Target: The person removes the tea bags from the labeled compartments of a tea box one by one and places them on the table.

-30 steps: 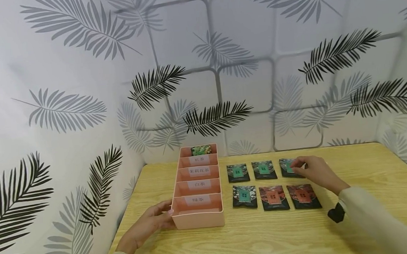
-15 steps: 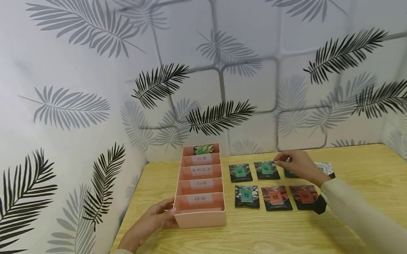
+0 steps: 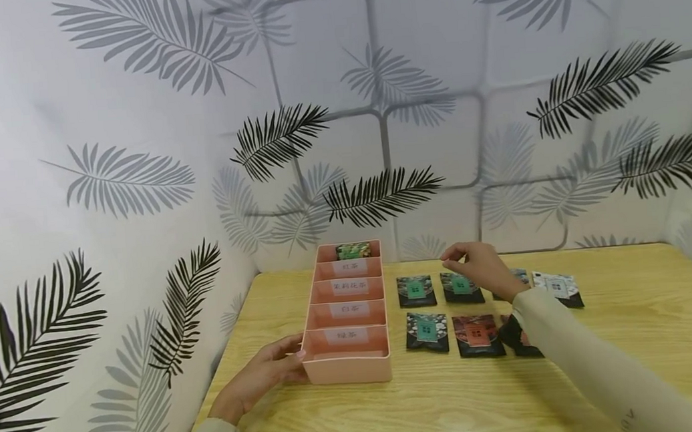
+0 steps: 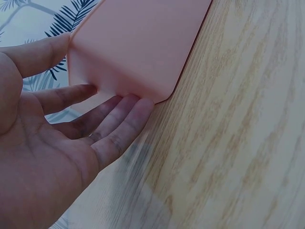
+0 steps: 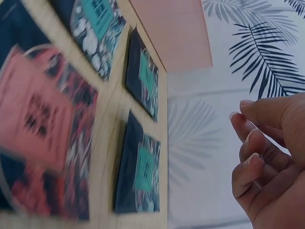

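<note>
A pink divided storage box [image 3: 347,371] stands on the table, paper labels with printed characters on its dividers. My left hand [image 3: 265,375] touches its front left corner; in the left wrist view the thumb is at the rim and the outstretched fingers [image 4: 121,129] rest against the side. A green packet [image 3: 353,251] lies in the rearmost compartment. My right hand [image 3: 481,267] hovers above the back row of tea packets, fingers loosely bent, holding nothing. Beneath it is a green-labelled tea packet [image 3: 462,288]; another one [image 3: 416,291] lies left of it.
A tea packet with a white label [image 3: 558,287] lies at the back right. In the front row are a green-labelled packet [image 3: 426,332] and a red-labelled packet [image 3: 478,336]; my right forearm partly covers another. A leaf-patterned wall covering [image 3: 425,143] rises behind the table [image 3: 360,419].
My right hand has moved left along the back row, bringing the white-labelled packet into view. My left hand stays at the box. The whole head view has shifted slightly.
</note>
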A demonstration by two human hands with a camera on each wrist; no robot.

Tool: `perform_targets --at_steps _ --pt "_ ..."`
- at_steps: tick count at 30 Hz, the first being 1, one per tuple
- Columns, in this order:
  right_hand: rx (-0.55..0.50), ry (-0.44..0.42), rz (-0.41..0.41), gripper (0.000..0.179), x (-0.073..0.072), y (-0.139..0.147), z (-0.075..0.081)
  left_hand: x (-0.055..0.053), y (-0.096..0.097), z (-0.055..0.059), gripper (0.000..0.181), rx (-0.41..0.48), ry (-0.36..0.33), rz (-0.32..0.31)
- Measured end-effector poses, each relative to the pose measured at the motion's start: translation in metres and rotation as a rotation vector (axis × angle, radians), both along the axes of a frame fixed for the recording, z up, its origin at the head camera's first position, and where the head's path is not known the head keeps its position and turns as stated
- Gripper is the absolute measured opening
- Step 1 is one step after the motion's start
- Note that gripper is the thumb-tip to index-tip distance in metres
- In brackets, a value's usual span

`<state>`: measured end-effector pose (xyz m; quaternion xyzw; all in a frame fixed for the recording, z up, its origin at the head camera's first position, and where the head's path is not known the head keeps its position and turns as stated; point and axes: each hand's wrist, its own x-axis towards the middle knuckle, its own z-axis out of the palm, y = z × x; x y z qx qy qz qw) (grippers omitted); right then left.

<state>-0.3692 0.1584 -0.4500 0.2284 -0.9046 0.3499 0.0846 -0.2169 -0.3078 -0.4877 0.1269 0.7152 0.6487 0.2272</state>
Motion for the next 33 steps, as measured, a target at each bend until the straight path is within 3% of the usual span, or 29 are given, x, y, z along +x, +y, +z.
perform_targets --at_steps 19,27,33 --pt "-0.121 -0.067 0.057 0.016 -0.033 -0.088 0.009 0.001 -0.005 0.004 0.063 -0.006 0.031 0.024" --pt "-0.143 -0.108 0.078 0.026 -0.046 -0.125 0.014 0.001 -0.007 0.002 0.061 0.021 0.036 0.013" --pt "-0.166 -0.207 0.047 0.027 -0.053 -0.144 0.013 0.002 -0.003 0.0 0.059 0.037 0.037 0.0"
